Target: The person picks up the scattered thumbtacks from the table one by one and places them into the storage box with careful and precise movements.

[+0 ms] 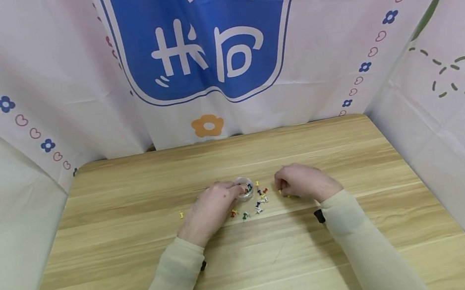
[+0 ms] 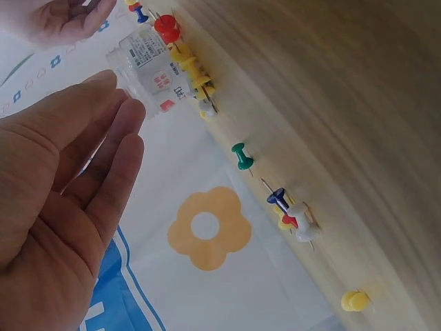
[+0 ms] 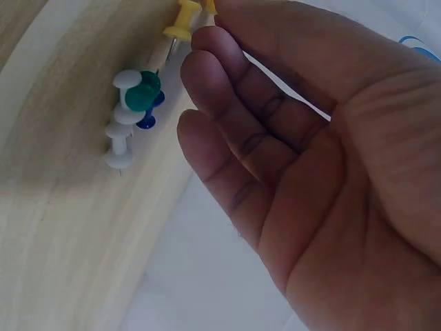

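A small clear plastic jar [image 1: 246, 195] with a printed label stands on the wooden table, holding a few coloured push pins. At its left side, my left hand [image 1: 217, 202] has its fingertips over the mouth. In the left wrist view the thumb and fingers come together beside the jar [image 2: 148, 62]; whether they pinch anything is hidden. To the right of the jar, my right hand [image 1: 303, 182] is down at the table. Its fingertips pinch a yellow push pin [image 3: 210, 7], mostly cut off by the view's upper edge. Another yellow push pin [image 3: 182, 21] lies beside them.
Loose push pins lie in front and right of the jar, among them white [image 1: 259, 210], green [image 1: 245, 216] and red [image 1: 265, 190] ones. One yellow pin [image 1: 182, 215] lies left of my left hand. Printed cloth [image 1: 254, 111] hangs behind the table.
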The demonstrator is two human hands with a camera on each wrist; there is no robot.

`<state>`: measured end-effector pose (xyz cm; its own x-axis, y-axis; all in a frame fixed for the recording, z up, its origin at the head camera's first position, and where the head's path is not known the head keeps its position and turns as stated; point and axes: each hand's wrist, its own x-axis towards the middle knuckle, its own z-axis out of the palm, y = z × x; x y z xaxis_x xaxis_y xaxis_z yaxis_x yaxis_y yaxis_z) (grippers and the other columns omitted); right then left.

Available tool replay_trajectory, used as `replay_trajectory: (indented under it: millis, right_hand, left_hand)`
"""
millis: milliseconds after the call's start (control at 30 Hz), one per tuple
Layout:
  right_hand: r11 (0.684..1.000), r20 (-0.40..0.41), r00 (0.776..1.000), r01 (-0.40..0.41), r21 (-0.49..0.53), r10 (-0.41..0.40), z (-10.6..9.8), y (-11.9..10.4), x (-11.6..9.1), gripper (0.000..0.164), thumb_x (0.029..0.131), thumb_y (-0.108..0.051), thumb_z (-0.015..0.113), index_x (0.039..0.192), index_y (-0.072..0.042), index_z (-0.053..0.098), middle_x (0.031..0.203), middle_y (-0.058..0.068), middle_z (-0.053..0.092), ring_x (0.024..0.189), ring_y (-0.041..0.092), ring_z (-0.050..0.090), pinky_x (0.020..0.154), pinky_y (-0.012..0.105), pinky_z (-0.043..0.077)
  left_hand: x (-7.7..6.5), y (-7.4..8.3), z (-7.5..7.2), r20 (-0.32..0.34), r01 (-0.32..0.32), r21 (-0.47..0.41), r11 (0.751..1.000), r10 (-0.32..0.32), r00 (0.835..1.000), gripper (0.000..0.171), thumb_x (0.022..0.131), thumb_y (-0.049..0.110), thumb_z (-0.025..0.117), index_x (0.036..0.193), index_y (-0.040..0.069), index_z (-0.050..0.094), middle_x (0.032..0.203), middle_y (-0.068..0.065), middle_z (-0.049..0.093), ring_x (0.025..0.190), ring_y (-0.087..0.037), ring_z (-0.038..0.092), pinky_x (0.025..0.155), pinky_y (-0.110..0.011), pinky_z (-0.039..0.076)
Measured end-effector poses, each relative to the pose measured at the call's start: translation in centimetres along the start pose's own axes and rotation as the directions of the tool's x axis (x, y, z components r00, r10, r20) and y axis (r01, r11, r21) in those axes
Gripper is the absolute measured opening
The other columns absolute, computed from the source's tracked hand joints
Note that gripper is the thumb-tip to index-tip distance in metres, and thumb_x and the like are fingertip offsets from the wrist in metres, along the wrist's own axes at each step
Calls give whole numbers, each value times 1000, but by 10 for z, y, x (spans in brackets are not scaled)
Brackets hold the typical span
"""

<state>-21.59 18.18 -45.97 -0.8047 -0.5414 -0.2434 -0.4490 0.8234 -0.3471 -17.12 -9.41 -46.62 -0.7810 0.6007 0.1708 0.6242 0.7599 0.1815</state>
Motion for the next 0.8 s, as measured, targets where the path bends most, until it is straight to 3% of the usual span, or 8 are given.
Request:
replay_trajectory:
  millis: [300, 800]
  right_hand:
    - [1000, -6, 1000, -6, -23, 6, 4, 1, 3, 7, 92, -10, 74, 94, -16, 72, 85, -8, 65, 73, 12, 57, 68, 29, 52]
    - [999, -19, 999, -47, 1, 47, 9, 0, 5, 23, 84, 1, 67, 97, -16, 74, 89, -6, 67, 73, 13, 58, 62, 27, 51]
  left_hand:
    - [-3, -6, -6, -50, 19, -9, 1000, -19, 999, 31, 92, 15, 78, 123, 13, 74, 120, -2, 74, 114, -22, 66, 102, -37, 54]
    - [-7, -24, -16, -12, 120, 0, 993, -120, 993, 40, 96, 28, 73, 133, 14, 67, 135, -5, 67, 124, -26, 61, 109, -48, 48]
